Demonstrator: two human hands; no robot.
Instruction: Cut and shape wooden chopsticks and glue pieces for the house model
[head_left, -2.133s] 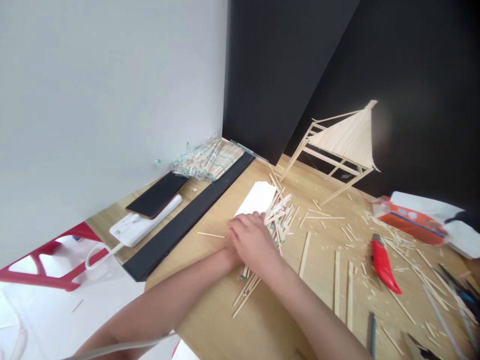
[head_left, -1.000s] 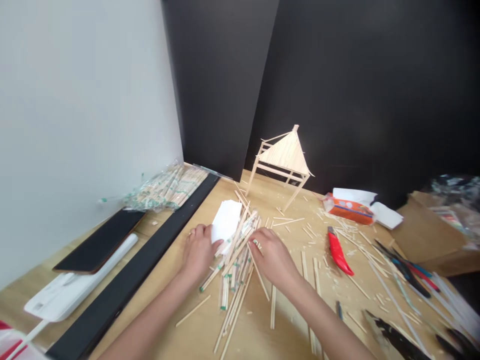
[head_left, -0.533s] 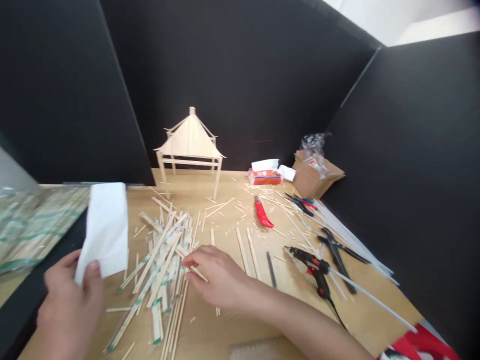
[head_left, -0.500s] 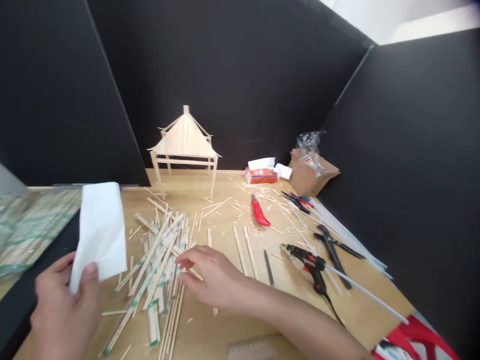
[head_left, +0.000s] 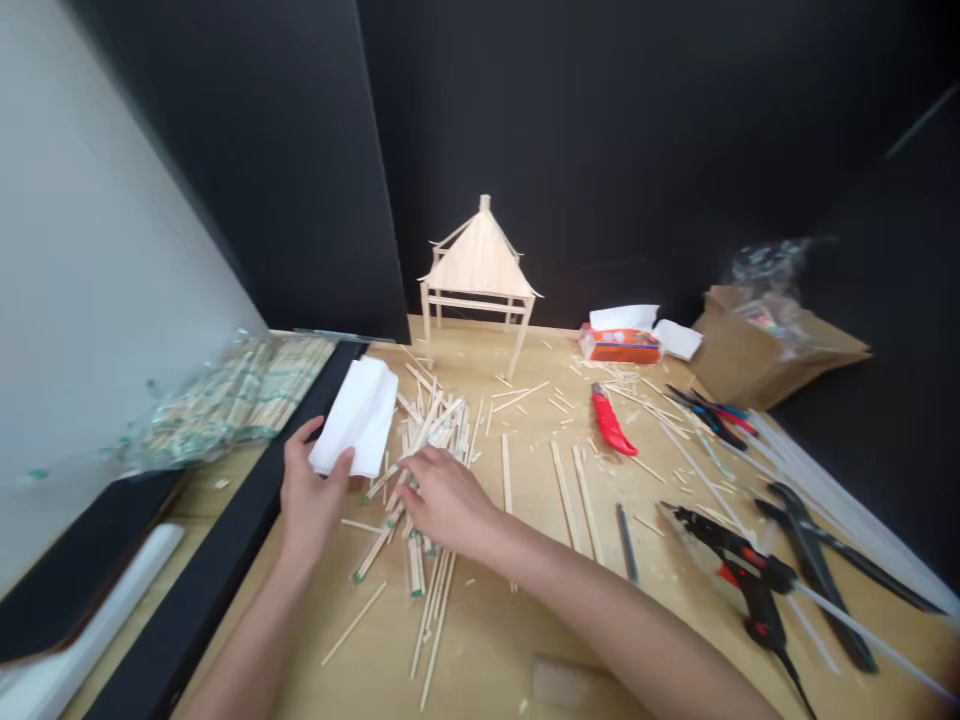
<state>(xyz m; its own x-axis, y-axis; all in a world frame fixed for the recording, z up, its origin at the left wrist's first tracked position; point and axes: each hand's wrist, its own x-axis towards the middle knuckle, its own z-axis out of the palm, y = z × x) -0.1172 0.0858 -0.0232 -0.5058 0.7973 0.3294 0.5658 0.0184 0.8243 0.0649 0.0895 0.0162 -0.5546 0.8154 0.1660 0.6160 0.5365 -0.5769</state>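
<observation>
My left hand (head_left: 315, 490) is closed on a folded white paper tissue (head_left: 356, 415), pinched between thumb and fingers and held up at the left of the stick pile. My right hand (head_left: 446, 500) reaches over the pile of thin wooden sticks (head_left: 431, 425), its fingers curled in among them. What those fingers pinch, if anything, is too blurred to make out. Some bundles in the pile have green-marked ends. Behind the pile stands a small wooden stick pavilion (head_left: 480, 260) with a peaked roof.
Right of the pile lie separate sticks (head_left: 566, 495), a red utility knife (head_left: 611, 420), a dark pen (head_left: 627, 543) and a glue gun (head_left: 742, 565). Farther back are a tissue pack (head_left: 622, 345) and a brown paper bag (head_left: 750, 350). Bagged sticks (head_left: 225, 400) lie at left.
The view has swung left, so the table's things appear farther right. My left hand, still holding the tissue, is nearer the pile and my right hand. The right hand stays at the sticks.
</observation>
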